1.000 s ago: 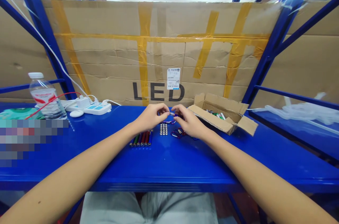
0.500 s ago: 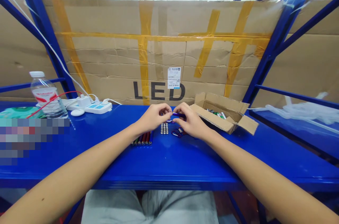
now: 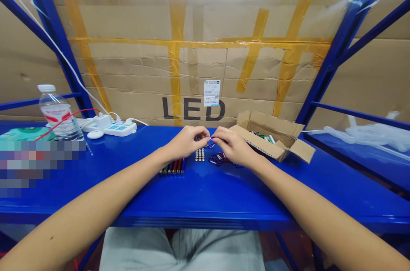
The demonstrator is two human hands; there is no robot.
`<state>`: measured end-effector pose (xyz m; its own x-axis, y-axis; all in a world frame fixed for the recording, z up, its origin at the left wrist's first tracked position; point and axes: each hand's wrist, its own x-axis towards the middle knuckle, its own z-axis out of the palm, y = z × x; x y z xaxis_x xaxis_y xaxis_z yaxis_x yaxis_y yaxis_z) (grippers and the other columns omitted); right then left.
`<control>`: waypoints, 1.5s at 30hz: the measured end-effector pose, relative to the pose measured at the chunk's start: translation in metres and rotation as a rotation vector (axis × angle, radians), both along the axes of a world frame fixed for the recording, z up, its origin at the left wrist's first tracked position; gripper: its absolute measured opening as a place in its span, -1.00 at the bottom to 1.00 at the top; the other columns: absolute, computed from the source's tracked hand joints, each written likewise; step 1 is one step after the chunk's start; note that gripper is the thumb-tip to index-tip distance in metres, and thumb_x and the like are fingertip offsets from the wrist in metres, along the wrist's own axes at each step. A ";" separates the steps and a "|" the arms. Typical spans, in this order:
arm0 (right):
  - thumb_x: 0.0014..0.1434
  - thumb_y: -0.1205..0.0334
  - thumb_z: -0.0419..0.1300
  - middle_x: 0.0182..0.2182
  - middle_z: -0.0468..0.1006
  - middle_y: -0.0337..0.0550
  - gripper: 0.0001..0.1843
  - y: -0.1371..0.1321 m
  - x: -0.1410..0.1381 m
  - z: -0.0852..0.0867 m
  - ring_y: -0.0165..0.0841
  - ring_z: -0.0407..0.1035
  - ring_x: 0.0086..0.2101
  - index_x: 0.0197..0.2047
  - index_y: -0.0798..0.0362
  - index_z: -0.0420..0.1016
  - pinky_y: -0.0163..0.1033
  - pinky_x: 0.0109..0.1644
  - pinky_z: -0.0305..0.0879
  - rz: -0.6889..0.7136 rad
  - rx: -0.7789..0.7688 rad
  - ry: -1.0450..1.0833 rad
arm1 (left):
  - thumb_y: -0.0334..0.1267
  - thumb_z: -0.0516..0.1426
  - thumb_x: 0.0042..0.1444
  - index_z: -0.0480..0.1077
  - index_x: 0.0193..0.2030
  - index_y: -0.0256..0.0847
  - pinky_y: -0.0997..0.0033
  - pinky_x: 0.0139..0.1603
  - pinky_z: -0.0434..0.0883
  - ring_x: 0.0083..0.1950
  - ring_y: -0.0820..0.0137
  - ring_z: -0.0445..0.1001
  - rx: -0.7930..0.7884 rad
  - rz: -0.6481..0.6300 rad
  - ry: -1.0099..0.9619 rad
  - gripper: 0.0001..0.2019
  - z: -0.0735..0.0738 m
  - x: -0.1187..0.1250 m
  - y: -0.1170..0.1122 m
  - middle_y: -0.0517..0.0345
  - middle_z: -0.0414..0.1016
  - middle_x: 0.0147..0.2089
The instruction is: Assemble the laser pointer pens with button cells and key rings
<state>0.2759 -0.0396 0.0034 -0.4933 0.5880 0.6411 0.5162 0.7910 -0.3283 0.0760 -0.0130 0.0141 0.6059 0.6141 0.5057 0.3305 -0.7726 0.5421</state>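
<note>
My right hand (image 3: 233,145) pinches a small purple metal tube (image 3: 212,138), mostly covered by the fingers. The fingertips of my left hand (image 3: 189,139) close on the tube's near-silver left end. Just under the fingertips shows a blue carabiner clip (image 3: 210,146); whether it hangs from the tube or lies on the table I cannot tell. Small round silver pieces (image 3: 200,155) stand in neat rows below my hands. Right of them lie several coloured carabiner clips (image 3: 218,158), partly behind my right hand. A row of dark coloured tubes (image 3: 173,167) lies beneath my left wrist.
An open cardboard box (image 3: 272,136) with small cylindrical pieces stands right of my hands. On the left are a water bottle (image 3: 59,113), a power strip (image 3: 119,128) and a green packet (image 3: 25,133). A large cardboard sheet (image 3: 141,74) backs the blue table (image 3: 205,198).
My right fingers have shifted left along the purple tube, so less of it shows. The blue clip under my fingertips is now more visible. The view has tilted slightly.
</note>
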 end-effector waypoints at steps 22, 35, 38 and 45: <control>0.28 0.23 0.07 -0.36 0.51 -0.09 -0.82 -0.002 -0.001 0.000 -0.30 0.37 -0.33 -0.31 0.05 0.46 -0.18 -0.19 0.26 -0.045 -0.020 0.039 | -0.21 0.10 0.18 0.41 -0.28 -0.25 0.48 -0.39 0.26 -0.43 0.49 0.34 -0.012 0.007 0.007 -0.85 -0.005 0.000 0.002 0.22 0.45 -0.44; 0.21 0.13 0.05 -0.58 0.35 -0.26 -0.73 0.002 0.000 0.001 -0.43 0.19 -0.59 -0.43 0.09 0.41 -0.29 -0.47 0.14 -0.022 -0.474 0.159 | -0.26 0.08 0.21 0.41 -0.26 -0.24 0.48 -0.32 0.29 -0.39 0.49 0.38 0.105 -0.012 0.091 -0.87 -0.003 0.001 -0.002 0.22 0.48 -0.38; 0.21 0.14 0.06 -0.59 0.35 -0.26 -0.73 0.003 0.000 0.001 -0.44 0.18 -0.59 -0.43 0.09 0.42 -0.29 -0.47 0.13 -0.030 -0.480 0.153 | -0.28 0.08 0.19 0.39 -0.27 -0.23 0.47 -0.32 0.29 -0.39 0.49 0.38 0.095 -0.004 0.096 -0.89 -0.003 0.001 -0.002 0.22 0.48 -0.38; 0.22 0.17 0.06 -0.58 0.38 -0.25 -0.73 0.003 0.000 0.006 -0.43 0.22 -0.54 -0.41 0.12 0.45 -0.31 -0.43 0.16 -0.026 -0.473 0.116 | -0.27 0.10 0.16 0.38 -0.30 -0.24 0.47 -0.33 0.31 -0.38 0.48 0.38 0.030 0.021 0.056 -0.91 -0.001 0.001 -0.003 0.23 0.46 -0.40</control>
